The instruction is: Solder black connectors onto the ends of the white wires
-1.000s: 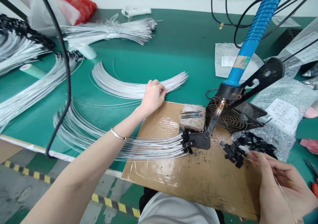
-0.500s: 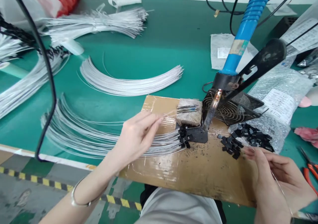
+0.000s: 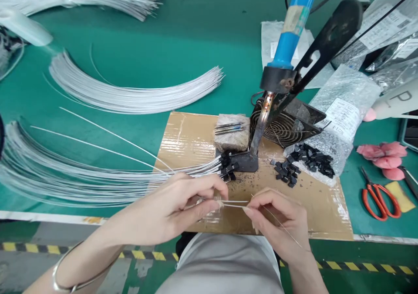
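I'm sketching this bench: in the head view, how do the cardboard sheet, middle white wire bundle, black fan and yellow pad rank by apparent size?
1. Cardboard sheet, partly covered
2. Middle white wire bundle
3. Black fan
4. Yellow pad

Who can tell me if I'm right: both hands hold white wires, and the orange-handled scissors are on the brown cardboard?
Not quite: the orange-handled scissors lie on the green mat, to the right of the brown cardboard, as the head view shows. The left hand and right hand do both hold white wires.
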`<state>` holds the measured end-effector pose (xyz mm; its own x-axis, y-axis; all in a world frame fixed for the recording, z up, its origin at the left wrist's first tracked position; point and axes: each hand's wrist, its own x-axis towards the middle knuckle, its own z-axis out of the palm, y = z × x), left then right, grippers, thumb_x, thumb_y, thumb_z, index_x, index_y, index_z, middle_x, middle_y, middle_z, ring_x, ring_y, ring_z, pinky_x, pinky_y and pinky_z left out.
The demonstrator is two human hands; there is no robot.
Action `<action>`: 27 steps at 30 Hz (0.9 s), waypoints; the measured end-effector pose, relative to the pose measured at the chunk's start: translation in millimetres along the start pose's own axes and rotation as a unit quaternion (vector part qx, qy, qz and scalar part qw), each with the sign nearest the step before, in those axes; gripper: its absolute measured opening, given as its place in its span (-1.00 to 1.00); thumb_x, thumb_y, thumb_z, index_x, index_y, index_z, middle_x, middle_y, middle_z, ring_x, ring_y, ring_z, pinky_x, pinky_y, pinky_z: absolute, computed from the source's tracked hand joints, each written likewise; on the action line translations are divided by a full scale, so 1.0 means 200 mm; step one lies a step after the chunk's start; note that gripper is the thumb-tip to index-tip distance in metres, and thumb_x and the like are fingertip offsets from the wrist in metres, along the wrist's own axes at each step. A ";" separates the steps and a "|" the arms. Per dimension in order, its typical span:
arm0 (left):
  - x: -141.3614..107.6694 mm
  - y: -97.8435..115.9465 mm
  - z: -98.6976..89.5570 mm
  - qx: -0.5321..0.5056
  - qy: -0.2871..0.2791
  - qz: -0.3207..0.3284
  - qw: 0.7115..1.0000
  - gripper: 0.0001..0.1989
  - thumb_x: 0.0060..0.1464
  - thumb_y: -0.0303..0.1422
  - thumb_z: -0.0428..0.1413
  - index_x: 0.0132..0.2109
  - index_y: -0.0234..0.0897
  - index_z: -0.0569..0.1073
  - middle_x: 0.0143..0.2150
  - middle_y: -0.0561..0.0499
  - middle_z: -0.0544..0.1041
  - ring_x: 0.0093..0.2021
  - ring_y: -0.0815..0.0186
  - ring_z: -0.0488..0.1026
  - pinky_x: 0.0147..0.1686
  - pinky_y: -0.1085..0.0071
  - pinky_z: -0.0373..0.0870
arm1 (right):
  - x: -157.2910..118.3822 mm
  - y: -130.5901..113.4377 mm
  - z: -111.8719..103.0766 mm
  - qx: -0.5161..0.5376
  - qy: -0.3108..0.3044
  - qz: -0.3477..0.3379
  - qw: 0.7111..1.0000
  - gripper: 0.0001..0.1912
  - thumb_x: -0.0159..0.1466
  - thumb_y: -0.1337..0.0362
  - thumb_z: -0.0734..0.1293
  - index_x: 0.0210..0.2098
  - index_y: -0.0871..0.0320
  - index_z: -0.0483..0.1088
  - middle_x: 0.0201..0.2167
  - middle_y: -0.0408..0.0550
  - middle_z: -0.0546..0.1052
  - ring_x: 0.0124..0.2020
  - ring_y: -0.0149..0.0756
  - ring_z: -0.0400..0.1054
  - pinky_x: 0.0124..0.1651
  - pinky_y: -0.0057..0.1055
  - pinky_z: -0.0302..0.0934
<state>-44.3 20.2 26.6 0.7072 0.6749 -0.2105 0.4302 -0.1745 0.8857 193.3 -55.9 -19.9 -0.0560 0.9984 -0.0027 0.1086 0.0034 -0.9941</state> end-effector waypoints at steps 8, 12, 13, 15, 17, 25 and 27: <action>-0.01 -0.01 0.06 -0.055 0.069 -0.025 0.996 -0.73 0.39 -0.34 0.07 -0.29 -0.18 0.58 -0.50 0.07 0.43 -0.52 0.34 0.26 -0.55 0.43 0.18 | 0.02 0.03 0.04 0.086 -0.004 0.086 0.992 -0.72 0.31 0.19 0.53 -0.47 0.13 0.49 -0.57 -0.22 0.48 -0.66 -0.49 0.26 -0.64 -0.54 0.12; 0.01 0.00 0.07 -0.095 0.071 -0.033 0.992 -0.75 0.35 -0.41 0.09 -0.31 -0.18 0.57 -0.53 0.13 0.37 -0.57 0.40 0.14 -0.60 0.44 0.05 | 0.02 0.04 0.05 0.102 -0.011 0.095 0.990 -0.72 0.32 0.16 0.54 -0.45 0.13 0.51 -0.56 -0.21 0.49 -0.67 -0.50 0.25 -0.66 -0.55 0.13; 0.01 0.01 0.08 -0.098 0.069 -0.034 0.992 -0.76 0.33 -0.42 0.09 -0.32 -0.18 0.57 -0.55 0.14 0.35 -0.58 0.41 0.11 -0.61 0.43 0.02 | 0.02 0.03 0.04 0.101 -0.012 0.091 0.991 -0.72 0.32 0.16 0.54 -0.45 0.13 0.51 -0.55 -0.21 0.49 -0.67 -0.51 0.25 -0.65 -0.55 0.12; 0.01 0.01 0.08 -0.089 0.063 -0.037 0.993 -0.76 0.31 -0.42 0.08 -0.33 -0.18 0.56 -0.57 0.16 0.33 -0.60 0.41 0.07 -0.64 0.43 -0.01 | 0.03 0.02 0.03 0.095 -0.021 0.080 0.992 -0.73 0.34 0.18 0.53 -0.44 0.13 0.50 -0.53 -0.21 0.50 -0.65 -0.52 0.23 -0.63 -0.54 0.11; 0.01 0.02 0.08 -0.050 0.063 -0.035 0.996 -0.77 0.31 -0.43 0.08 -0.32 -0.18 0.56 -0.56 0.15 0.37 -0.61 0.40 0.15 -0.63 0.45 0.06 | 0.03 0.01 0.02 0.076 -0.031 0.066 0.994 -0.73 0.37 0.20 0.50 -0.44 0.13 0.50 -0.51 -0.21 0.49 -0.61 -0.50 0.23 -0.58 -0.52 0.09; 0.03 0.07 0.19 0.071 0.106 0.009 0.992 -0.75 0.42 -0.50 -0.04 -0.14 -0.20 0.52 -0.37 0.10 0.55 -0.40 0.35 0.44 -0.37 0.43 0.33 | 0.04 -0.02 0.00 -0.003 -0.041 0.034 0.999 -0.71 0.45 0.22 0.42 -0.42 0.11 0.48 -0.51 -0.22 0.40 -0.51 -0.43 0.22 -0.48 -0.45 0.05; 0.03 0.07 0.21 0.042 0.103 -0.019 0.994 -0.77 0.42 -0.47 -0.03 -0.17 -0.20 0.50 -0.42 0.13 0.50 -0.46 0.37 0.35 -0.45 0.44 0.24 | 0.03 -0.01 -0.01 0.013 -0.049 0.043 0.998 -0.70 0.49 0.21 0.38 -0.39 0.11 0.48 -0.50 -0.23 0.40 -0.53 -0.45 0.22 -0.50 -0.48 0.07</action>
<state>-10.3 -7.2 20.0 0.5632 0.8132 -0.1467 0.5067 -0.1996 0.8387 195.6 -49.7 -18.3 -0.1439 0.9848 -0.0977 0.0919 -0.0849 -0.9921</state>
